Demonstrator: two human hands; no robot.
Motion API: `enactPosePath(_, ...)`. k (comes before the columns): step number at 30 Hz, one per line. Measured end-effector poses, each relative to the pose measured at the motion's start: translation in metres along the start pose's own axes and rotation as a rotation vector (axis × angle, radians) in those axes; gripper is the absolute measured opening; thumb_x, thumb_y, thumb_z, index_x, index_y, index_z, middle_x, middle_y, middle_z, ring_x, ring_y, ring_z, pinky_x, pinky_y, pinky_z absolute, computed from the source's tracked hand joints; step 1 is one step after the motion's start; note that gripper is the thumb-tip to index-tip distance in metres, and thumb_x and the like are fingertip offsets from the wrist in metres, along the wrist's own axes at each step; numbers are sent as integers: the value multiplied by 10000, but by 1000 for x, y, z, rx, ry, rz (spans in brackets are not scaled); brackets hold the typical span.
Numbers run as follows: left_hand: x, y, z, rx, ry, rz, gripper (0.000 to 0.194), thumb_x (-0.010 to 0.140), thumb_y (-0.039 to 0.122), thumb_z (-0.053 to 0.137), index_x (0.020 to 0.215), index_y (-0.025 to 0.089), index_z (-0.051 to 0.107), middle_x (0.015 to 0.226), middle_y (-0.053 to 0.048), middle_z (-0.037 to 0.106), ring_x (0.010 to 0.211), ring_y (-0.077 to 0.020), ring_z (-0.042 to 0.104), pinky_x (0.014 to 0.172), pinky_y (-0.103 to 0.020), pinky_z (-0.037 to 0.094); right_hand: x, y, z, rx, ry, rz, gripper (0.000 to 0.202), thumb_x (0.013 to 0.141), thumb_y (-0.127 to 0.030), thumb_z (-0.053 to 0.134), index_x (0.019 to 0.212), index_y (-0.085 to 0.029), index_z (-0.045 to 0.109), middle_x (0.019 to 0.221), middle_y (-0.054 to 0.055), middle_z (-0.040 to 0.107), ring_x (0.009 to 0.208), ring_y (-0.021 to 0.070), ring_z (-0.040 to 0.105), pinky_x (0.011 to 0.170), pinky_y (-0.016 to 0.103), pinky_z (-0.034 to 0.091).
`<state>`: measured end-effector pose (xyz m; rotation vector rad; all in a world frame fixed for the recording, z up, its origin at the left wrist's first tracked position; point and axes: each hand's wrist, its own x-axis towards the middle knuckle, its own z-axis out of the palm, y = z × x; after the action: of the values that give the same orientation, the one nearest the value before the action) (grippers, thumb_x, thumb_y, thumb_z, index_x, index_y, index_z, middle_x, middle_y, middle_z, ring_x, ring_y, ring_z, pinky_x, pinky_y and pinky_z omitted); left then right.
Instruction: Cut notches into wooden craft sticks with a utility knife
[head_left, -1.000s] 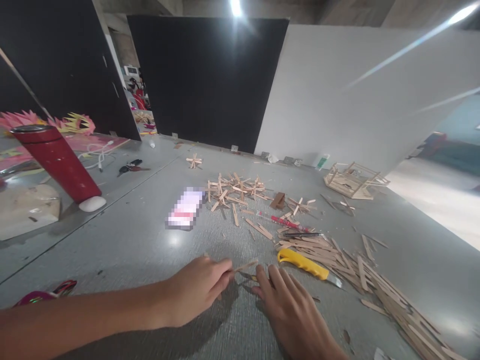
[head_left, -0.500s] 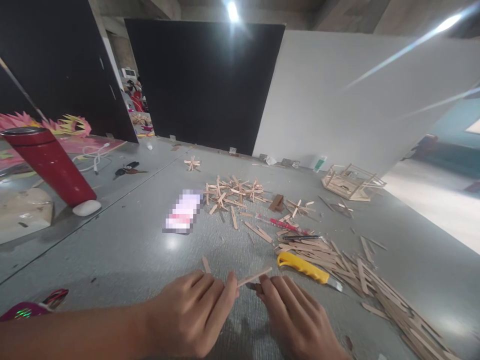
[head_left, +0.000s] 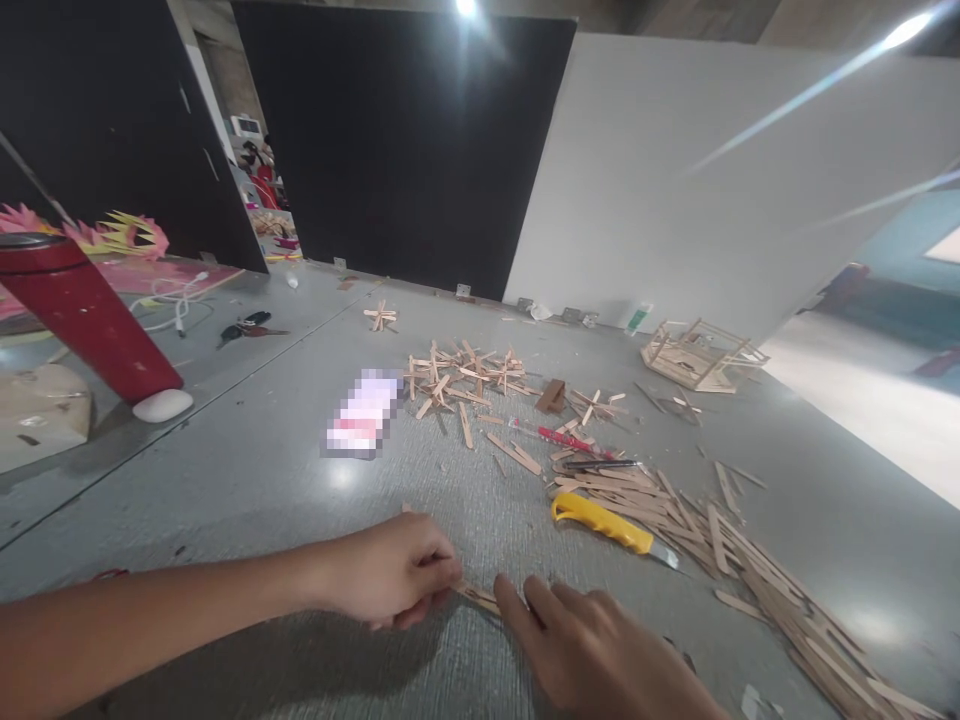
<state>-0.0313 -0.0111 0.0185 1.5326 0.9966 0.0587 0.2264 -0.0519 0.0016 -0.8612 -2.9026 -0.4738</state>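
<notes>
My left hand (head_left: 401, 570) is closed in a pinch on a flat wooden craft stick (head_left: 478, 598), low over the table at the front. The stick slants down to the right, with dark marks on its surface. My right hand (head_left: 592, 635) has its index finger over the stick's right end; its thumb is hidden underneath. A loose craft stick tip (head_left: 406, 508) shows behind my left hand. Right of my hands lies a yellow-handled cutter knife (head_left: 604, 522), its blade bare. Beside it is a pile of craft sticks (head_left: 675, 520).
Star-shaped stick pieces (head_left: 465, 372) lie mid-table, near a phone (head_left: 364, 412) with a blurred screen. A red pen (head_left: 562, 438), a brown folded piece (head_left: 552, 396) and a wooden stick frame (head_left: 703, 356) are further right. At left stand a red flask (head_left: 90, 320) and white mouse (head_left: 163, 405).
The stick in my left hand went from slanting up rightward to slanting down rightward. My left hand turned over, and my right index finger came onto the stick's end. The view shifted slightly.
</notes>
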Motion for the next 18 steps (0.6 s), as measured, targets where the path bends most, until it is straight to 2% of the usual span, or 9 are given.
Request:
enactPosePath(4,-2,-1,2,41,57,50,493,1010,489,505,601,226,429,462,57,443,349,-91,388,354,-198,297,-2,-9,5,-67,26,-15,349,918,-68,579,1264,-96,618,849,35,704,638,188,682,489,338,474)
enactPosePath(9,-5,-2,3,68,74,17,475,1028,451,497,617,225,419,499,54,478,335,-87,399,349,-199,309,-9,-8,17,-11,17,-31,554,865,-1,569,1417,-20,527,934,54,718,683,173,695,527,311,527)
enactPosePath(12,-4,-3,3,65,75,11,452,1033,394,490,619,227,421,495,59,473,326,-87,390,334,-194,299,-12,-8,20,-27,25,-51,598,843,1,585,1436,2,512,912,55,714,644,177,687,496,314,512)
enactPosePath(15,-2,-3,3,57,70,23,452,1031,360,482,605,224,420,477,61,458,325,-84,382,327,-185,286,-5,-9,13,-74,28,-41,513,855,-21,609,1367,-11,581,830,47,703,585,176,662,468,307,471)
enactPosePath(18,0,-4,3,74,69,54,470,1028,357,470,581,220,416,470,55,454,324,-82,386,319,-179,263,15,-8,-3,-40,-35,-31,256,870,-47,652,1115,-101,702,733,21,678,523,152,615,448,284,423)
